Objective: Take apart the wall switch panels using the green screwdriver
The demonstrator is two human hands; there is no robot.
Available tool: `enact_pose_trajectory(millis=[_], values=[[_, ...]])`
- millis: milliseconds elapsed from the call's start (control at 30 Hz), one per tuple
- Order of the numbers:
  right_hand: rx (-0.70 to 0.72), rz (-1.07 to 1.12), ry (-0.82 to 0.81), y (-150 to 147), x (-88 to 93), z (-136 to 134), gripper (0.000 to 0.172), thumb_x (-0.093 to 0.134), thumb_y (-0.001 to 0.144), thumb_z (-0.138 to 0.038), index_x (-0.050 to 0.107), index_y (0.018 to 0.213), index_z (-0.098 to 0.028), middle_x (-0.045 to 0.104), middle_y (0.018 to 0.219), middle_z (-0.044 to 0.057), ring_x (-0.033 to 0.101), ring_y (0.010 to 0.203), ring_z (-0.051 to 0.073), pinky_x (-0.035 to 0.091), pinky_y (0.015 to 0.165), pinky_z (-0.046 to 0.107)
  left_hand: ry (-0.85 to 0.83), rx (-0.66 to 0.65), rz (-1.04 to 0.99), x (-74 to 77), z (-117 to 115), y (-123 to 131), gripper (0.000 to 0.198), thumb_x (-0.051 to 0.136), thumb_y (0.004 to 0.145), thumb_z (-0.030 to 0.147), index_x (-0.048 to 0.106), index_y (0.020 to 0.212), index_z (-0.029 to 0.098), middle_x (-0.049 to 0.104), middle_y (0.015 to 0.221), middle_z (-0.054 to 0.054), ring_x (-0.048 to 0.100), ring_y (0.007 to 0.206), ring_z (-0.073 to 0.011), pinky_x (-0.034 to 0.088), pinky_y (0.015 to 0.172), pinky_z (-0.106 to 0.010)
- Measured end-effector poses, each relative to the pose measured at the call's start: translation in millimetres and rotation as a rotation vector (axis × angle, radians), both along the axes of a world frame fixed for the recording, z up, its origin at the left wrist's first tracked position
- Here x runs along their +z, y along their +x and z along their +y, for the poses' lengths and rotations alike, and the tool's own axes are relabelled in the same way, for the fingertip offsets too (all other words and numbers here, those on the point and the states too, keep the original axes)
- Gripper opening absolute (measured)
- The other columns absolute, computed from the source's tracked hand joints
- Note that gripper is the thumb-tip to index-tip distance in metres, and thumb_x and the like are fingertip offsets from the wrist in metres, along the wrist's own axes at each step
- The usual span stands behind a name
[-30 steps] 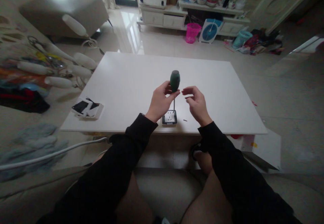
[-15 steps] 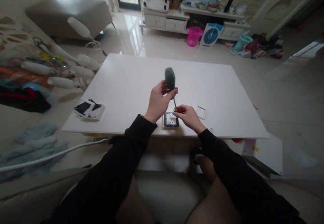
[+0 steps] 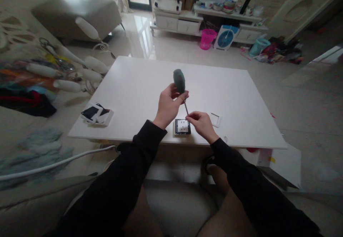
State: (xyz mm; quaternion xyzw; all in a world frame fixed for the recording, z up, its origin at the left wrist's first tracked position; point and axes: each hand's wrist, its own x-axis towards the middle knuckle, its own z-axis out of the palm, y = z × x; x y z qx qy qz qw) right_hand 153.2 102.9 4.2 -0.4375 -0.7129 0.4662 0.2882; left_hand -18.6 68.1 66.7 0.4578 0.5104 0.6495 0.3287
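My left hand (image 3: pixel 168 105) is closed around the lower handle of a screwdriver (image 3: pixel 179 80) with a dark green grip. The screwdriver stands nearly upright, its thin shaft pointing down and slightly right. At the lower end of the shaft, the fingertips of my right hand (image 3: pixel 201 123) are pinched together; whatever sits between them is too small to make out. Just below and left of those fingers, a white wall socket (image 3: pixel 182 126) with a dark surround lies near the table's front edge. A white square frame (image 3: pixel 219 120) lies right of my right hand.
On the left of the white table (image 3: pixel 142 87) sits a small white box (image 3: pixel 107 118) with black and white plates. A pink basket (image 3: pixel 207 39) and a blue-and-white fan (image 3: pixel 225 37) stand on the floor beyond. White lamp shades (image 3: pixel 95 65) rise beside the table's left edge.
The right fingertips and screwdriver tip have shifted slightly right, toward the socket's upper right corner, and more of the socket shows. The whole view has also moved a little.
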Motion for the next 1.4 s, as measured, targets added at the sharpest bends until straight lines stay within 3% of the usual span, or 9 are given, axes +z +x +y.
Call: enact_pose_trajectory(millis=[267, 500, 733, 1033, 1400], values=[[-0.013, 0.04, 0.005, -0.3, -0.7, 0.8, 0.019, 0.073, 0.08, -0.038, 0.077, 0.078, -0.02, 0.075, 0.072, 0.004, 0.065, 0.068, 0.019, 0.051, 0.072, 0.036, 0.02, -0.008, 0.017, 0.7, -0.2, -1.4, 0.026, 0.075, 0.089, 0.024, 0.064, 0.112, 0.019, 0.077, 0.102, -0.007, 0.075, 0.089, -0.0174, 0.064, 0.073, -0.028], [-0.101, 0.339, -0.379, -6.6, -2.6, -1.2, 0.042, 0.09, 0.063, -0.053, 0.073, 0.081, -0.019, 0.075, 0.075, 0.005, 0.071, 0.075, 0.02, 0.055, 0.078, 0.037, 0.001, 0.029, -0.042, 1.3, 0.5, -3.6, 0.028, 0.073, 0.093, 0.031, 0.061, 0.116, 0.022, 0.075, 0.108, -0.007, 0.076, 0.095, -0.0174, 0.064, 0.076, -0.027], [-0.105, 0.478, -0.52, -10.8, -3.0, -6.5, 0.051, 0.094, 0.059, -0.056, 0.071, 0.089, -0.022, 0.075, 0.086, 0.003, 0.072, 0.079, 0.018, 0.057, 0.078, 0.035, 0.012, 0.039, -0.039, 0.9, 1.2, -6.9, 0.033, 0.072, 0.095, 0.04, 0.06, 0.121, 0.023, 0.074, 0.11, -0.008, 0.076, 0.098, -0.0181, 0.064, 0.078, -0.027], [-0.113, 0.535, -0.533, -16.0, 2.1, -10.2, 0.044, 0.096, 0.057, -0.046, 0.073, 0.085, -0.022, 0.071, 0.082, 0.0, 0.065, 0.072, 0.013, 0.051, 0.07, 0.029, 0.004, 0.042, -0.036, 4.6, 0.8, -10.0, 0.032, 0.072, 0.095, 0.038, 0.06, 0.12, 0.022, 0.073, 0.107, -0.007, 0.076, 0.091, -0.0163, 0.064, 0.077, -0.027], [-0.047, 0.493, -0.536, -16.9, 8.4, -9.8, 0.034, 0.085, 0.062, -0.035, 0.069, 0.088, -0.023, 0.068, 0.086, -0.001, 0.063, 0.071, 0.014, 0.051, 0.072, 0.031, -0.017, 0.028, -0.069, 5.8, -1.3, -9.2, 0.031, 0.072, 0.094, 0.031, 0.061, 0.121, 0.021, 0.074, 0.104, -0.006, 0.076, 0.089, -0.0166, 0.064, 0.075, -0.027]])
